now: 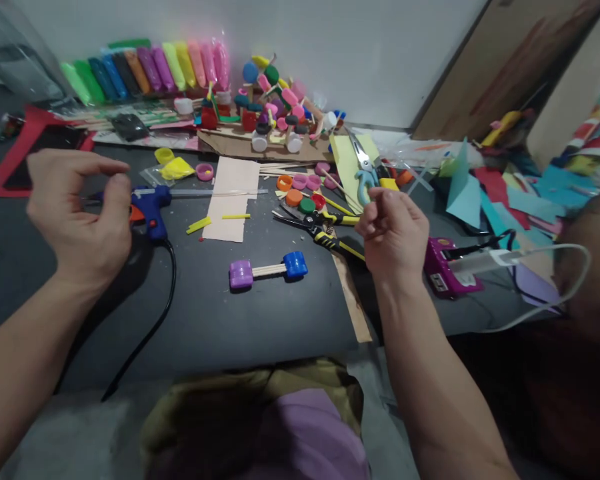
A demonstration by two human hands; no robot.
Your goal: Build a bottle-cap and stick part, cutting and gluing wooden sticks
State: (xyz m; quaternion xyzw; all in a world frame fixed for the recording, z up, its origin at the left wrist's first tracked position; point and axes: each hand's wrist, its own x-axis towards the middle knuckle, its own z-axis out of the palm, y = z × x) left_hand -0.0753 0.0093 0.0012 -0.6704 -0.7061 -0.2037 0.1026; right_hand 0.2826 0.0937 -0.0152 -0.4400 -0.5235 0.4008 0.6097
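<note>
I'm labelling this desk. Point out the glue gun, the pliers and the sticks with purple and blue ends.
Glue gun (153,209), head view: on its blue body.
Pliers (311,225), head view: on the joint.
Sticks with purple and blue ends (269,270), head view: mid-sticks.

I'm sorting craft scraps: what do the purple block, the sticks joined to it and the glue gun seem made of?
Purple block: glossy, with bright highlights; probably plastic, though shiny clay is possible.
Sticks: matt, pale tan and slim; likely wood.
Glue gun: smooth, blue, moulded-looking; seemingly hard plastic.
</note>
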